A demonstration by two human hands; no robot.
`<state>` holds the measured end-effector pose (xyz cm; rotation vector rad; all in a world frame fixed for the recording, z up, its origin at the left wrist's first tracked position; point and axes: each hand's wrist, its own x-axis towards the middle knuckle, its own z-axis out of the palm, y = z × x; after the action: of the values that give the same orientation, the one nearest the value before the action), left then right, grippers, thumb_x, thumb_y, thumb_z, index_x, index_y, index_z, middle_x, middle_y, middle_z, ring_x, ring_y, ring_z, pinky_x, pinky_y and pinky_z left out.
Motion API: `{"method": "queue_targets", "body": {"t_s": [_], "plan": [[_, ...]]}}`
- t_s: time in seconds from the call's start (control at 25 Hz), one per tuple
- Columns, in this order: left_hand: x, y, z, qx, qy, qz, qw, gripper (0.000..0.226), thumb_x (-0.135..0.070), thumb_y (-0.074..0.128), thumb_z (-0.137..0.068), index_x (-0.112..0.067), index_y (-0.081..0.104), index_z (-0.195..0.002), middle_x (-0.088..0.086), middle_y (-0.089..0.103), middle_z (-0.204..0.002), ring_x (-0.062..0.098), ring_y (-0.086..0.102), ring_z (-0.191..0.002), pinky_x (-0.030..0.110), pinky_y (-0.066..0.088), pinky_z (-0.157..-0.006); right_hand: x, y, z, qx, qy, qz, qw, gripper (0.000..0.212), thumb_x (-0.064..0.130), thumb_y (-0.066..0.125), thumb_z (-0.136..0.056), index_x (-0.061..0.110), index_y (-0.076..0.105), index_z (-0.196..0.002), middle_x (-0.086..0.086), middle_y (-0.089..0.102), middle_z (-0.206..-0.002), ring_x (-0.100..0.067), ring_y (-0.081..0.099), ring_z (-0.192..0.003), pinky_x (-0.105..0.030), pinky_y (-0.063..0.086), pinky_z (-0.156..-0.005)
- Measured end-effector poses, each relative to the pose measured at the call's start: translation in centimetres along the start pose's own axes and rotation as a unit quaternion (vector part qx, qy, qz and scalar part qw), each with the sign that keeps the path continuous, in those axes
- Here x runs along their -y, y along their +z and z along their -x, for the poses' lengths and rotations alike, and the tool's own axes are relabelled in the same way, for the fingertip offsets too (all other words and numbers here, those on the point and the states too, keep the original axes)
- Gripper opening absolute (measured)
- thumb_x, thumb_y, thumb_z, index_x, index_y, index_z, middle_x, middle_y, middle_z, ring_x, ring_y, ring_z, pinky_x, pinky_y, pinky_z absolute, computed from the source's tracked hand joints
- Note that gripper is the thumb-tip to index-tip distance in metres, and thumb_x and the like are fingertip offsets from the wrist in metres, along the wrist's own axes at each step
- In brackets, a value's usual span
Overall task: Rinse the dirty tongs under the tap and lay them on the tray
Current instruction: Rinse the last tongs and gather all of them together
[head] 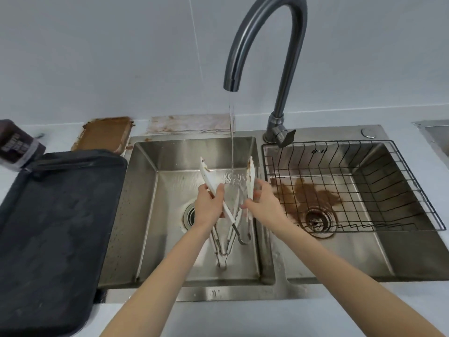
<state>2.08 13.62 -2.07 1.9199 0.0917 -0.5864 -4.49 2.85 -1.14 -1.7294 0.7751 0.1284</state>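
We hold the tongs spread under the tap, left hand and right hand fingers each gripping an arm, beside the tray.

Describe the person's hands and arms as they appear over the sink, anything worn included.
Both arms are bare as far as the frame shows: no sleeves. The left hand and the right hand wear no gloves, and no rings, watch or bracelets are visible.

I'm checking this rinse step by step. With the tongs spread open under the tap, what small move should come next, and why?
Probably shift the tongs sideways so a soiled tip meets the water stream. The stream falls between the two arms, while brown residue shows near both tips. The left hand and right hand each grip one arm, so a small slide should do.
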Motion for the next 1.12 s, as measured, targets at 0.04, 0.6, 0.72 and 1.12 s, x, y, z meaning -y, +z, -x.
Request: {"method": "queue_targets", "body": {"t_s": [0.04, 0.6, 0.72, 1.12], "plan": [[0.3, -0.5, -0.3, -0.008, 0.001, -0.006, 1.0, 0.025, -0.027, 0.043, -0.096, -0.005, 0.044, -0.108, 0.003, 0.053, -0.068, 0.017, 0.057, -0.054, 0.026, 0.049, -0.046, 0.2, 0.7, -0.6, 0.005, 0.017, -0.04, 0.999, 0.063, 0.005, 0.048, -0.092, 0.009, 0.017, -0.147, -0.014, 0.059, -0.124, -0.014, 0.062, -0.084, -0.008, 0.049, -0.058], [-1.1, -2.7, -3.7, -0.079, 0.059, -0.026, 0.995, 0.016, -0.025, 0.053, -0.091, -0.018, 0.041, -0.099, -0.01, 0.053, -0.069, 0.004, 0.053, -0.063, 0.015, 0.043, -0.059, 1.5, 3.8, -8.5, 0.075, 0.17, -0.463, 0.867, 0.038, 0.007, 0.036, -0.099, -0.002, 0.037, -0.136, -0.014, 0.056, -0.097, -0.019, 0.061, -0.085, -0.03, 0.05, -0.083], [-1.7, -2.5, -4.3, -0.075, 0.081, -0.03, 0.993, 0.015, -0.025, 0.054, -0.091, -0.017, 0.043, -0.099, -0.01, 0.052, -0.069, 0.0, 0.05, -0.061, 0.005, 0.04, -0.05, 1.1, 3.8, -9.3, 0.072, 0.197, -0.491, 0.846, 0.032, 0.011, 0.039, -0.099, 0.001, 0.042, -0.129, -0.014, 0.055, -0.092, -0.019, 0.059, -0.08, -0.027, 0.052, -0.071], [-2.9, -2.1, -4.5, -0.074, 0.131, -0.03, 0.988, 0.033, -0.026, 0.056, -0.09, -0.012, 0.05, -0.118, -0.008, 0.061, -0.083, 0.007, 0.058, -0.072, 0.0, 0.041, -0.054, 2.3, 4.2, -11.0, 0.092, 0.228, -0.507, 0.826, 0.045, 0.042, 0.031, -0.1, 0.007, 0.055, -0.085, -0.003, 0.054, -0.066, -0.008, 0.051, -0.039, -0.014, 0.041, -0.04]]}}
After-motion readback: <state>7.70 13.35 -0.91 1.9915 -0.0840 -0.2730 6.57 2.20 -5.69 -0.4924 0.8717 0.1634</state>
